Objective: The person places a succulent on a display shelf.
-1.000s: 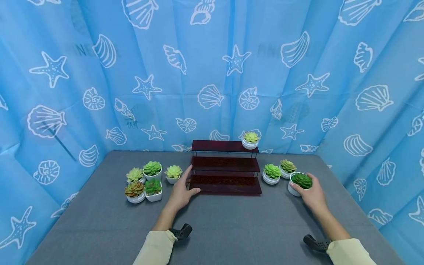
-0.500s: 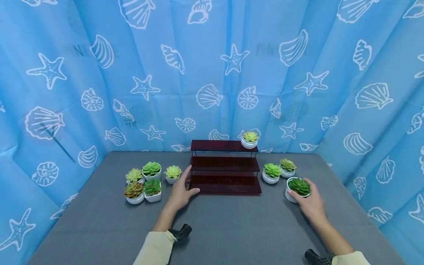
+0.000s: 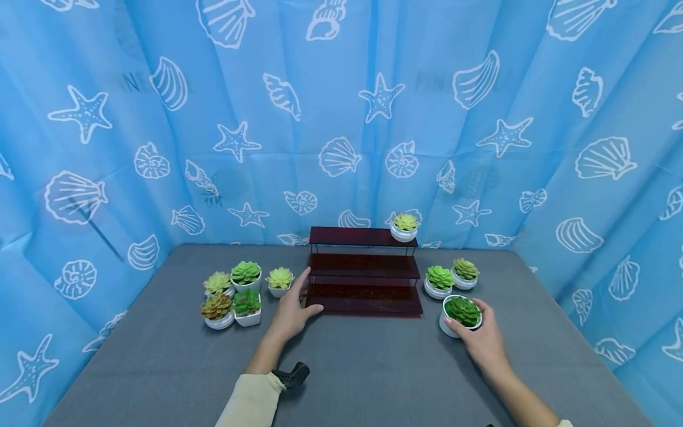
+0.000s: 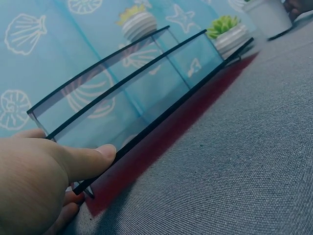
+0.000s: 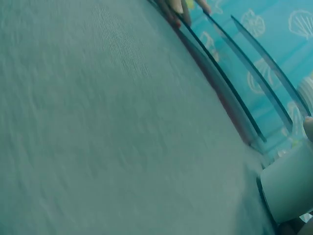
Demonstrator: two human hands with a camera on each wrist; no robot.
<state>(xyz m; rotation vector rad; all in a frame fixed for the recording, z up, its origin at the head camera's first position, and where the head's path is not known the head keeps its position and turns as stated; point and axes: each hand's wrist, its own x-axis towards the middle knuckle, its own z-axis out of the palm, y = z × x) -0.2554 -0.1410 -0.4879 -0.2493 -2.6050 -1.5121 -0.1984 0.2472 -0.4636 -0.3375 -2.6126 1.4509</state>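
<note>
Dark green succulent [image 3: 462,311] in a round white pot [image 3: 449,327] sits to the right of centre in the head view, in the grasp of the right hand [image 3: 484,343]: the thumb is against the near side of the pot and the fingers are around its right side. The plant is upright, in front of two succulents in ribbed pots [image 3: 439,282]. The left hand [image 3: 289,314] holds the left end of a dark red three-tier stand [image 3: 364,265], whose top tier bears a pale succulent [image 3: 404,227] at its right end. Beyond the left hand are a small yellow-green succulent [image 3: 280,279] and, farther left, a cluster of four plants [image 3: 232,295]. Grey cloth [image 3: 373,379] covers the table before a blue shell-print curtain [image 3: 341,107].

In the left wrist view, the thumb presses the front edge of the stand, with other fingers below and behind that end. The white pot is at the upper right, well apart from this hand; whether it touches the cloth cannot be told.

In the right wrist view, the white pot is at the lower right, cut off by the frame, with parts of the fingers against it, near the stand's right end
</note>
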